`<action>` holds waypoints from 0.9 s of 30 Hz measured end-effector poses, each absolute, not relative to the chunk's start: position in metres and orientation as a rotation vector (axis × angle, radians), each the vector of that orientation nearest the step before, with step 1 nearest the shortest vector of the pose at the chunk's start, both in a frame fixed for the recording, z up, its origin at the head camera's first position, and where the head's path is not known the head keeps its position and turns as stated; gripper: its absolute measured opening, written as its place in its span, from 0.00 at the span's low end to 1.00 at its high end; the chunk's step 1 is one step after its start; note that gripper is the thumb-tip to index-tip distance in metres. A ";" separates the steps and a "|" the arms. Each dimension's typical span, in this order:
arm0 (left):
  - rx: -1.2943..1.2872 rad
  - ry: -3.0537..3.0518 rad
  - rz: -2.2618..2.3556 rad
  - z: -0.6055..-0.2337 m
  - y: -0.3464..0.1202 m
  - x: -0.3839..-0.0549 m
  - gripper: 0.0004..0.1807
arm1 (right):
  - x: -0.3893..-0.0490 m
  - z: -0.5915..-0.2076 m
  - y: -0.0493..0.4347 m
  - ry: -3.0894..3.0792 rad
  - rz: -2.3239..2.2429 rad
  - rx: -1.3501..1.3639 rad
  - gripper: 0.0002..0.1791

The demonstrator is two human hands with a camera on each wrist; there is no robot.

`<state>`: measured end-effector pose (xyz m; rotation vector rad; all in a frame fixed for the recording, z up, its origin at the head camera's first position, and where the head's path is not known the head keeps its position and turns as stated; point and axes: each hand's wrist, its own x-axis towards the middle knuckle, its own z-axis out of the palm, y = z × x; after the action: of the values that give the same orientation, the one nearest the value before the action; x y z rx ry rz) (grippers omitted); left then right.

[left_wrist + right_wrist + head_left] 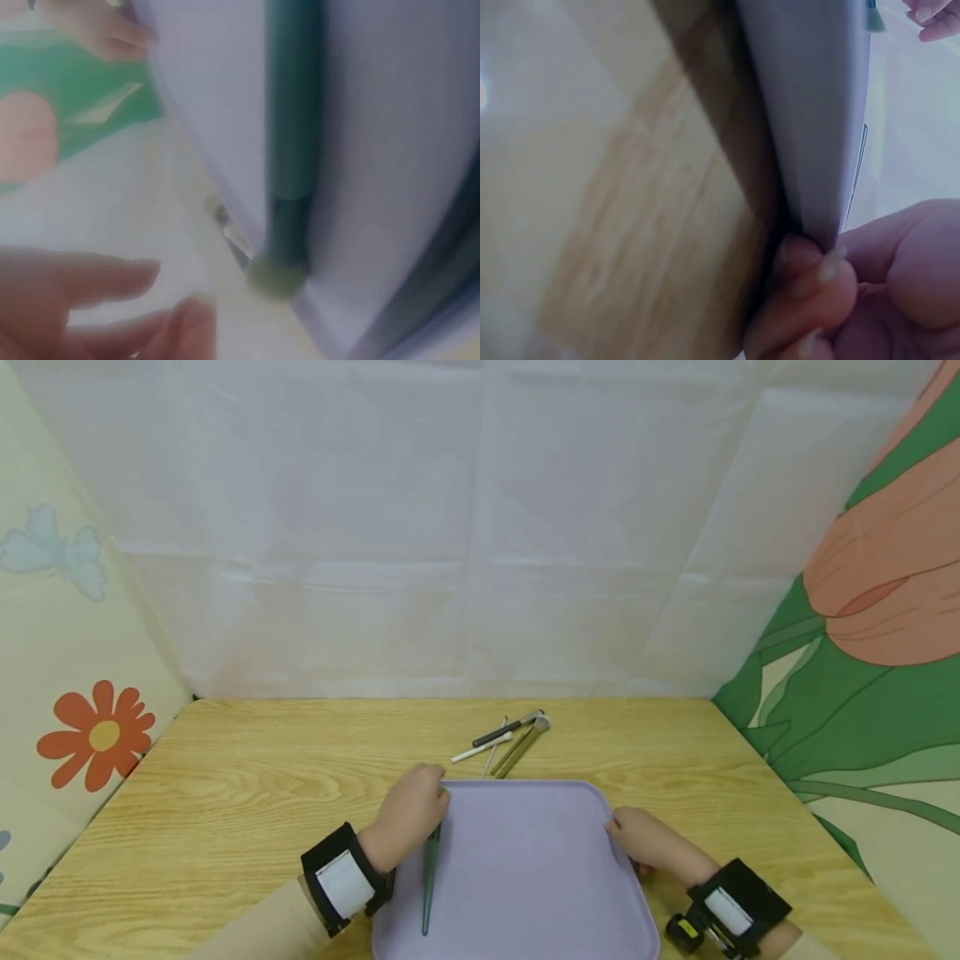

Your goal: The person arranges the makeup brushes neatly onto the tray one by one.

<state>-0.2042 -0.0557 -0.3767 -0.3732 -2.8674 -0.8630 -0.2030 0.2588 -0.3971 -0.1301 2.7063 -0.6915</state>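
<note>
A lavender tray [532, 868] stands at the front of the table, tilted up in the right wrist view. My right hand [647, 839] grips its right rim, fingers [802, 296] curled beneath. A dark green brush [431, 881] lies lengthwise along the tray's left side; the left wrist view shows its pale olive tip. By the tray's far left corner, my left hand [408, 817] is beside that brush. Its fingers [112, 281] are loosely bent with a gap between thumb and fingertips, holding nothing. A blurred dark strip [431, 262] also shows there; its kind is unclear.
Behind the tray lie several brushes: a black-handled brush [498, 732], a white-handled one [480, 748] and olive-gold ones [522, 746]. The wooden table [262, 777] meets a white sheet [450, 610] at the back. Flower-printed panels [885, 652] flank both sides.
</note>
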 end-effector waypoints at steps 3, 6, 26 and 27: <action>-0.378 -2.860 -0.871 -0.376 -0.055 -0.209 0.14 | -0.203 -0.397 0.259 2.707 -0.687 -0.126 0.11; -0.382 -2.860 -0.855 -0.375 -0.054 -0.213 0.13 | -0.203 -0.398 0.259 2.712 -0.688 -0.128 0.11; -0.404 -2.914 -0.752 -0.371 -0.046 -0.241 0.03 | -0.203 -0.396 0.257 2.715 -0.675 -0.108 0.11; -0.410 -2.912 -0.740 -0.371 -0.046 -0.243 0.03 | -0.203 -0.397 0.256 2.716 -0.677 -0.112 0.11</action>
<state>-0.2429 -0.0460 -0.3709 -0.4098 -2.9117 -0.7400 -0.2032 0.2564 -0.3967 -0.1122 2.7165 -0.6770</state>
